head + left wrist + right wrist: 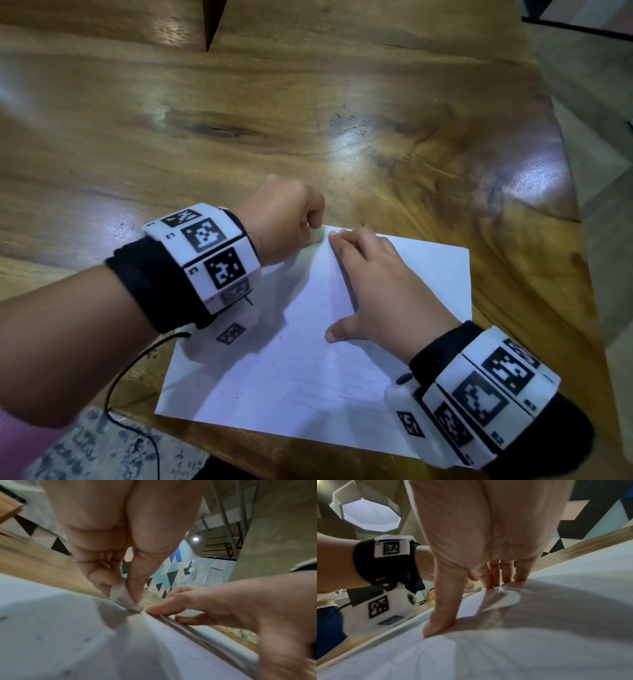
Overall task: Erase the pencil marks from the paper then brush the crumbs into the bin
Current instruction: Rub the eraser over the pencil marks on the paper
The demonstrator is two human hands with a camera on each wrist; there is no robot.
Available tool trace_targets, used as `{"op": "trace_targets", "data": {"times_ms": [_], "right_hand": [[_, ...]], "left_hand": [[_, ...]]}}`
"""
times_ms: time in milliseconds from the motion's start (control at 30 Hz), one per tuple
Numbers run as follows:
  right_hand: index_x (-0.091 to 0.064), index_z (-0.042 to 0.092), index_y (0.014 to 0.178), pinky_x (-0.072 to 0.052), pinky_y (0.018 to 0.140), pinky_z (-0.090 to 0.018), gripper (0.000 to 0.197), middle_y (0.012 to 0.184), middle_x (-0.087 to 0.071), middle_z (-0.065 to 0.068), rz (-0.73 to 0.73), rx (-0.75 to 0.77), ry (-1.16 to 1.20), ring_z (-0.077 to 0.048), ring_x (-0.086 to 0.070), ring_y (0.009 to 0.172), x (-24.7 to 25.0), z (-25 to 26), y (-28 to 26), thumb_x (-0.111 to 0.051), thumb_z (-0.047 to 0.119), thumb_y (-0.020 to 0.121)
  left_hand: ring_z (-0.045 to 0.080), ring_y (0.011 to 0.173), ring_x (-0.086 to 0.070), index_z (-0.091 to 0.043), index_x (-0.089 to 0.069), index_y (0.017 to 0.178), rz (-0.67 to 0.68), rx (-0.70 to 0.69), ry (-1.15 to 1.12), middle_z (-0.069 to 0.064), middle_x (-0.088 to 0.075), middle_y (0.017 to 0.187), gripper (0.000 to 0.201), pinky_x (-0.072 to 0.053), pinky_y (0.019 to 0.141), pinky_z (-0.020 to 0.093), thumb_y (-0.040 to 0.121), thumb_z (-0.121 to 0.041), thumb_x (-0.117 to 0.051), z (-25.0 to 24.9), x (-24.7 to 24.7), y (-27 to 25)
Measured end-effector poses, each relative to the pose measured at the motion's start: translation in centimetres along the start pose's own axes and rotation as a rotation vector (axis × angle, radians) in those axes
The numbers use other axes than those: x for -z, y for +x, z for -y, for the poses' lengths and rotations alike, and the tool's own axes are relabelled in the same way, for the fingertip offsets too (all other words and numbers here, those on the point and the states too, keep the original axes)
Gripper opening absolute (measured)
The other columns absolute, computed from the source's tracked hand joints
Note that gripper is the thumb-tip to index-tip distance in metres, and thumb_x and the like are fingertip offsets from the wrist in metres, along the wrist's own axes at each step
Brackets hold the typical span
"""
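Left hand point(284, 222) pinching the small white eraser block point(122, 597) at the far corner of the white paper sheet point(308, 370)!

Thumb and forefinger curl tight round the eraser, its smudged tip down on the paper's top edge. The right hand point(387, 291) lies flat on the sheet, fingers straight and close together, thumb spread, fingertips just beside the eraser. Dark crumbs speckle the paper, which sits near the corner of the glossy wooden table point(239, 120).

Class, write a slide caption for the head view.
Left hand rubs eraser at paper's far corner; right hand presses it flat.
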State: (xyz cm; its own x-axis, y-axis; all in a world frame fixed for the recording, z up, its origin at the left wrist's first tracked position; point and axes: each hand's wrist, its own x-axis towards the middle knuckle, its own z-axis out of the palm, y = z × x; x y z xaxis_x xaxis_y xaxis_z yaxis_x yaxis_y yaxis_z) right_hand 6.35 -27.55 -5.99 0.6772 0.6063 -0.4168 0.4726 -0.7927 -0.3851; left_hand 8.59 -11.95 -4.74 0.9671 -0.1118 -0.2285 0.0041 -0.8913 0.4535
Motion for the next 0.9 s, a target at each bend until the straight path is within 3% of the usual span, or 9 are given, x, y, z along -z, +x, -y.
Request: {"op": "trace_targets", "data": {"times_ms": [133,200,300,400,467,500,567,733,900], "right_hand": [[-0.013,0.021,0.148,-0.018,0.1,-0.013,0.115,0.144,-0.015,0.009,-0.009,-0.005,0.018,-0.009,-0.016,0.13,-0.1,-0.1,0.0,-0.084,0.043,0.06],[-0.011,0.02,0.148,-0.019,0.101,-0.014,0.116,0.145,-0.014,0.009,-0.003,-0.004,0.014,-0.009,-0.015,0.131,-0.1,-0.1,-0.1,-0.083,0.043,0.06],[-0.009,0.019,0.149,-0.019,0.103,-0.015,0.117,0.145,-0.013,0.008,0.001,-0.006,-0.001,-0.01,-0.015,0.132,0.0,-0.1,-0.1,-0.082,0.044,0.061],[-0.012,0.021,0.148,-0.019,0.102,-0.014,0.115,0.144,-0.014,0.009,-0.01,-0.009,0.006,-0.009,-0.015,0.131,-0.2,-0.1,0.0,-0.083,0.043,0.061],[-0.011,0.022,0.149,-0.022,0.102,-0.015,0.116,0.144,-0.014,0.01,-0.012,-0.013,0.015,-0.009,-0.015,0.13,-0.2,-0.2,0.0,-0.083,0.042,0.061],[-0.01,0.024,0.149,-0.023,0.102,-0.016,0.116,0.145,-0.012,0.011,-0.006,-0.015,0.018,-0.008,-0.014,0.131,-0.2,-0.4,-0.1,-0.083,0.042,0.061],[-0.01,0.028,0.15,-0.025,0.104,-0.019,0.114,0.147,-0.007,0.012,0.01,-0.019,0.003,-0.009,-0.01,0.132,0.1,-0.8,-0.2,-0.082,0.041,0.063],[-0.011,0.033,0.15,-0.021,0.104,-0.018,0.112,0.146,-0.009,0.013,0.026,-0.006,-0.07,-0.011,-0.013,0.127,0.8,-1.6,-0.2,-0.08,0.048,0.063],[-0.011,0.033,0.15,-0.019,0.1,-0.016,0.112,0.146,-0.013,0.012,0.026,-0.013,-0.068,-0.011,-0.016,0.125,0.5,-1.7,-0.1,-0.08,0.047,0.063]], "left_hand": [[0.008,0.058,-0.047,-0.018,-0.07,0.078,0.262,-0.064,0.029,-0.012,-0.052,0.058,0.01,-0.031,0.053,0.01,0.072,-0.012,-0.065,0.3,-0.3,-1.1],[0.01,0.06,-0.049,-0.016,-0.069,0.08,0.197,-0.027,0.003,-0.006,-0.059,0.065,0.009,-0.031,0.051,0.009,0.072,-0.013,-0.067,0.3,0.0,-0.5],[0.015,0.068,-0.049,-0.01,-0.067,0.081,0.022,0.007,-0.016,0.0,-0.058,0.07,0.007,-0.032,0.053,0.022,0.074,-0.012,-0.065,0.0,0.1,0.0],[0.012,0.062,-0.045,-0.014,-0.067,0.075,0.11,-0.077,0.018,-0.009,-0.05,0.06,0.002,-0.031,0.052,0.02,0.074,-0.014,-0.065,0.1,-0.4,-1.3],[0.01,0.061,-0.043,-0.015,-0.067,0.077,0.179,-0.125,0.048,-0.009,-0.05,0.064,0.004,-0.029,0.051,0.011,0.076,-0.014,-0.063,0.3,-0.8,-2.2],[0.01,0.062,-0.043,-0.015,-0.067,0.078,0.18,-0.136,0.056,-0.008,-0.05,0.067,0.004,-0.029,0.051,0.013,0.077,-0.014,-0.063,0.4,-1.0,-2.5],[0.009,0.061,-0.041,-0.015,-0.066,0.079,0.153,-0.134,0.054,-0.007,-0.05,0.069,0.004,-0.029,0.051,0.019,0.077,-0.017,-0.063,0.6,-1.3,-2.7],[0.007,0.055,-0.045,-0.017,-0.069,0.076,0.167,-0.041,-0.017,-0.008,-0.053,0.059,0.003,-0.03,0.051,0.007,0.073,-0.017,-0.069,0.9,-0.5,-2.2],[0.013,0.06,-0.047,-0.011,-0.067,0.082,0.012,0.025,-0.04,0.001,-0.06,0.071,0.009,-0.031,0.048,0.016,0.074,-0.016,-0.068,0.2,0.2,0.3]]}}
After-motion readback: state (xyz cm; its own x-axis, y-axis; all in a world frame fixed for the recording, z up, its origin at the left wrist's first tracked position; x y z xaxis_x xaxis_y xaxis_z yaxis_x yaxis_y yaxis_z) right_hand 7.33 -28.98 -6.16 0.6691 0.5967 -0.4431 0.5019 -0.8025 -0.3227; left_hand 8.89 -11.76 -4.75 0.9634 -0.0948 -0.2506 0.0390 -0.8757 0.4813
